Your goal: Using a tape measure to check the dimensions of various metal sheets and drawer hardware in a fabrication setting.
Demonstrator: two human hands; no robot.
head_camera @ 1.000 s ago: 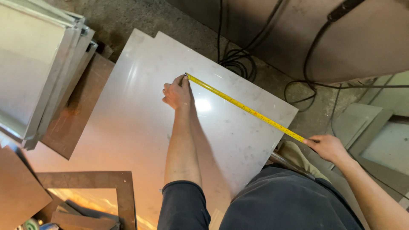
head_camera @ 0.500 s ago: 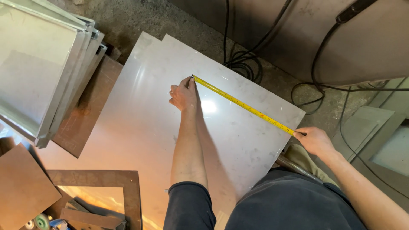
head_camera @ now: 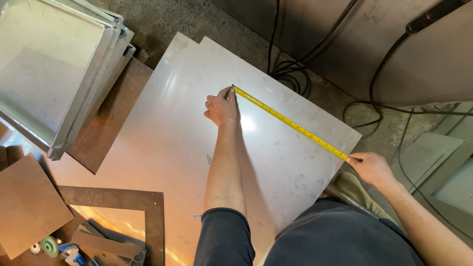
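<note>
A: We have the yellow tape measure (head_camera: 290,123) stretched across the steel sheet (head_camera: 162,148) on the floor, from 12 o'clock down towards 4 o'clock. Our left hand (head_camera: 221,107) pinches its tip flat on the metal; our right hand (head_camera: 370,169) grips the other end at the sheet's edge.

B: Then we should pull it taut, lying flat, without sag, I judge. Any containers?

A: At 10 o'clock, stacked shallow metal trays (head_camera: 59,74) lean together; the top one looks empty. At 7 o'clock, a rusty frame (head_camera: 148,207) and small bits, too tiny to tell.
</note>
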